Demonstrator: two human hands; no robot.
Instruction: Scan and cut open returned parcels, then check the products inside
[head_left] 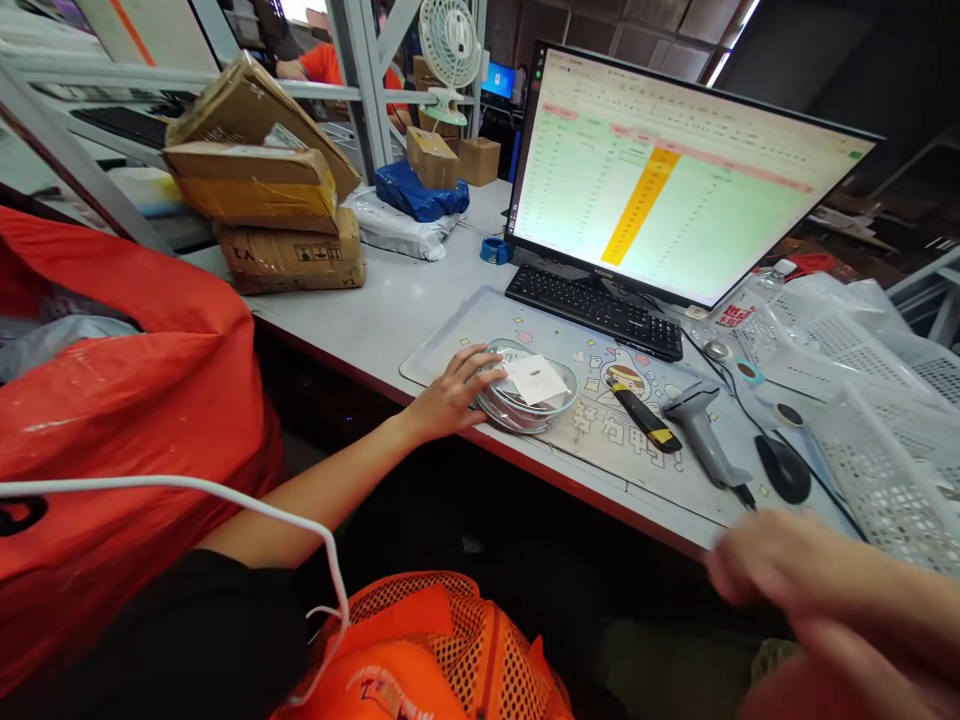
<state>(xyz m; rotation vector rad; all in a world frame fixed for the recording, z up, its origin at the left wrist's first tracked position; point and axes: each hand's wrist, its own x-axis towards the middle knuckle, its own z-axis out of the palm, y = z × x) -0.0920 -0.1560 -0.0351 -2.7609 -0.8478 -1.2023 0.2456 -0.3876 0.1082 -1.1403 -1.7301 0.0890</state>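
My left hand grips the left side of a clear oval plastic container near the desk's front edge. Its fingers reach over the rim and the thumb lies low against the side. Inside the container lies a white paper card; what is under the card is hard to make out. My right hand is off the desk edge at the lower right, smeared by motion, so its fingers are unclear. Between the hands, a black-and-yellow utility knife and a grey barcode scanner rest on the desk mat.
A monitor and black keyboard stand behind the container. A mouse and white perforated baskets are at right. Cardboard boxes are stacked at left, above a red bag. A white cable crosses the lower left.
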